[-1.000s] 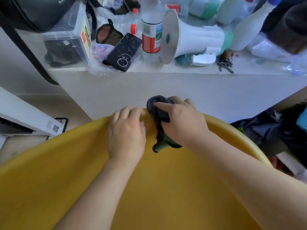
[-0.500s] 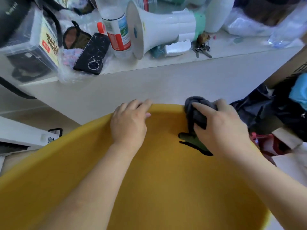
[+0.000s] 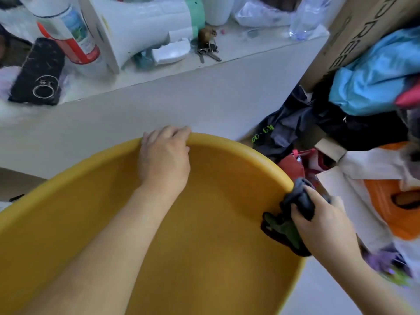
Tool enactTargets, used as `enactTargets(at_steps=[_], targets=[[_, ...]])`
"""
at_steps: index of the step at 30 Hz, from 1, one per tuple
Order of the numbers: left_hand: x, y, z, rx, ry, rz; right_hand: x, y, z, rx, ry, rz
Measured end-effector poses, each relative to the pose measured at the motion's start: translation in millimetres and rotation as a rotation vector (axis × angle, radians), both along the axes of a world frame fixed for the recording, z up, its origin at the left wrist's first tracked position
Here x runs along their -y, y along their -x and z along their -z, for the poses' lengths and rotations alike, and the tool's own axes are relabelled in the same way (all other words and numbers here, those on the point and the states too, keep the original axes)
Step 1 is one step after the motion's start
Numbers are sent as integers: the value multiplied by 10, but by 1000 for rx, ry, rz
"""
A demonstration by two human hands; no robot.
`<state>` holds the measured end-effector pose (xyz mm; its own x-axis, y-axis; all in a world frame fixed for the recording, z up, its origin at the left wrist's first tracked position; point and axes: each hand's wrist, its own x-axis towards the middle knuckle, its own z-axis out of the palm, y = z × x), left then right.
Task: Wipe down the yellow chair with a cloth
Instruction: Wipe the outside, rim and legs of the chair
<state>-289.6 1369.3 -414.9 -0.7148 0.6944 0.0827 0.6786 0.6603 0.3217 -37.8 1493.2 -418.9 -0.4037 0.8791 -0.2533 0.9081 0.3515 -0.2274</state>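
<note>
While my left hand [image 3: 164,160] clamps chair [image 3: 216,235] rim top, my right hand [image 3: 322,223] grip curled tight round cloth [image 3: 297,201], pressed on right rim. Best: firm pressure, follow curve, overlap strokes.

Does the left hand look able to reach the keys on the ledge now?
Probably yes: the left hand grips the yellow chair by its rim, and only bare ledge front lies between it and the keys; it must let go first.
</note>
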Motion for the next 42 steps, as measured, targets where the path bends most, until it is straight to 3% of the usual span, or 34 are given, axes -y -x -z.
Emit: enactTargets(at_steps=[2, 4, 7, 10, 15, 18, 21, 23, 25, 28, 35, 38, 42], targets=[[-229, -291, -7, -29, 18, 192, 27, -248, 53, -11, 112, 63], [-448, -590, 26, -40, 5, 313, 8, -98, 26, -153, 98, 40], [-564, -698, 68, -25, -28, 290, -16, 504, -47, -396, -23, -124], [-475, -603, 60, -94, 11, 358, 32, 571, -19, -429, -81, -183], [-124, -259, -75, -61, 178, 218, 49, -437, 368, -241, 234, 186], [60, -427, -226, 63, 216, 224, 82, -395, 332, -400, 334, 331], [399, -664, -374, 224, 194, 181, 329, -292, 127, -720, 472, 779], [835, -728, -425, 207, 148, 111, 655, -188, -47, -889, 693, 957], [1379, -794, -482, 206, 124, 13, 1033, -47, -221, -968, 996, 992], [2301, -964, -659, 184, 110, -163, 1581, 236, -467, -950, 1251, 881], [4449, -1517, -818, 69, 546, -557, 3126, 593, -816, -800, 1234, 153], [5144, -1634, -788, 53, 518, -679, 3850, 586, -756, -740, 1296, -10], [5739, -1678, -647, 188, 380, -753, 4721, 542, -631, -623, 1349, -138]])
